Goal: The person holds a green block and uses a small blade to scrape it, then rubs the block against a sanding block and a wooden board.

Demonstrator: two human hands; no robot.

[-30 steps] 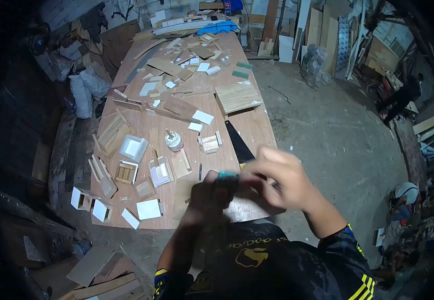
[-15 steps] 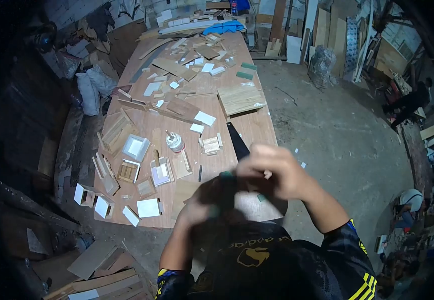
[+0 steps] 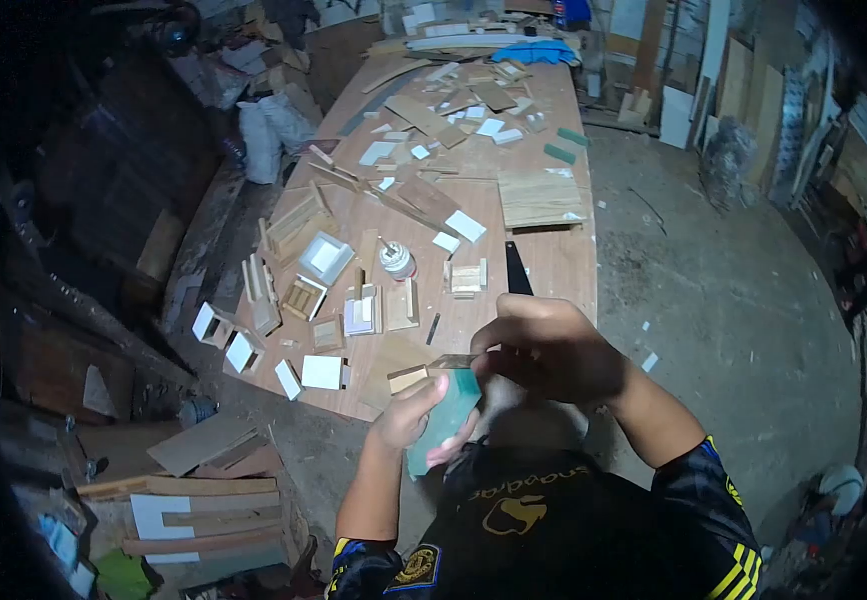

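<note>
A green sheet (image 3: 452, 408), perhaps sandpaper, is in my left hand (image 3: 412, 418), with the thumb on its face and fingers behind it. My right hand (image 3: 554, 350) is curled closed at the sheet's upper right corner. A thin, flat brownish strip (image 3: 456, 361) runs along the sheet's top edge to the right fingertips. Those fingertips are in shadow, so the exact grip is hard to see. Just beyond my left hand is a small wooden piece (image 3: 409, 379) on the table. The black blade of a handsaw (image 3: 518, 268) lies past my right hand.
Small wooden assemblies cover the near left of the worktable (image 3: 464, 325), around a jar of white glue (image 3: 397, 261). A plywood box (image 3: 542, 200) stands near the right edge. Two green strips (image 3: 560, 153) and many offcuts lie farther back. Scrap boards (image 3: 209, 515) are piled on the floor at left.
My view has turned, so the table sits farther right. The hands, blurred before, are now steadier, and the green sheet shows plainly in my left hand.
</note>
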